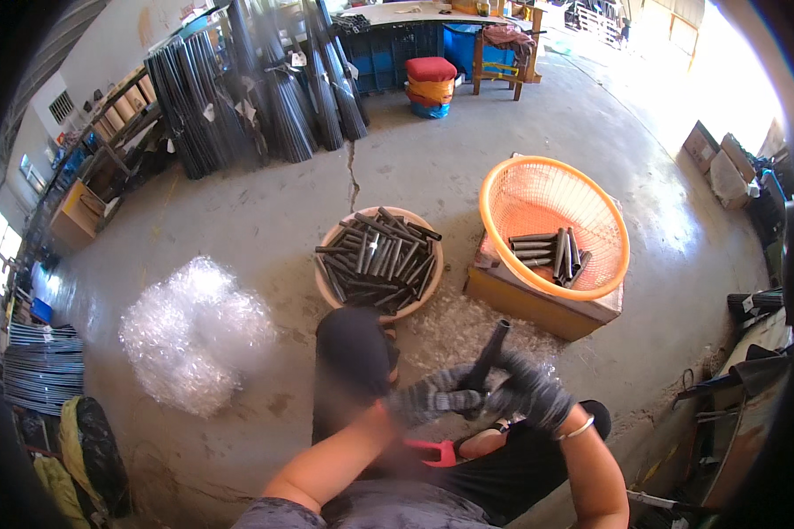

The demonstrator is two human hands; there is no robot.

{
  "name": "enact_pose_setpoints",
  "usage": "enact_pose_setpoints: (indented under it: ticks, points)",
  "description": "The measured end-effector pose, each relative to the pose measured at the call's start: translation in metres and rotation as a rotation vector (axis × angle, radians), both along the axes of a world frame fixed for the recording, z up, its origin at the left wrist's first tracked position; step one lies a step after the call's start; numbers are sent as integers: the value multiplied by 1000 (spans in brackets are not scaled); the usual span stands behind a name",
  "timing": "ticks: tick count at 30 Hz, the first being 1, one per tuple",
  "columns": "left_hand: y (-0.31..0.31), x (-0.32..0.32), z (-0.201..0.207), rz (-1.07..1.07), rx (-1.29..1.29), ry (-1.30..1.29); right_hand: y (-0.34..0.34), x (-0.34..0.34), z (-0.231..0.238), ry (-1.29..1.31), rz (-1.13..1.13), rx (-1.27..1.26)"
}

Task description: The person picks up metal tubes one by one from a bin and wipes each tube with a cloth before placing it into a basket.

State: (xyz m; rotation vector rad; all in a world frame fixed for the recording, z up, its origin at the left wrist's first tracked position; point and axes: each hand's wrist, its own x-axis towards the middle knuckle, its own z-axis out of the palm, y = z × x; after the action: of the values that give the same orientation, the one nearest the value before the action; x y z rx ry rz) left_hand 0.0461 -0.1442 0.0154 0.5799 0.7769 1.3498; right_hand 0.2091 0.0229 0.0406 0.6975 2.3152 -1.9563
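A short dark tube (pixel 492 346) slants upward between my two hands, in front of my knees. My left hand (pixel 434 396), in a grey striped knit glove, is closed around its lower part. Close against it is my right hand (pixel 535 394), gloved too, with fingers curled near the tube; a shiny, clear bit shows between the hands, too blurred to name. Straight ahead, a round pinkish tub (pixel 328 289) holds many loose dark tubes (pixel 381 256). To its right an orange mesh basket (pixel 582 189) contains several tubes (pixel 561 250).
The basket rests tilted on a cardboard box (pixel 529 304). Crumpled clear plastic (pixel 194 331) lies heaped at left, and clear scraps (pixel 454 326) litter the floor before me. Bundled long rods (pixel 282 106) stand behind, near a red-topped stool (pixel 430 84). Stacked material lines the right side.
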Motion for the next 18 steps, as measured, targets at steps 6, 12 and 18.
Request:
enact_pose_setpoints:
  ticks: [6, 12, 18]
  points:
    - [-6, -11, 3, -157, 29, 2, 67, 50, -64, 10, 43, 957]
    - [-7, -5, -10, -122, 98, -162, 96, 72, -53, -73, -283, 948]
    - [4, -5, 20, -113, 130, -102, -9, 6, -4, 138, 16, -34]
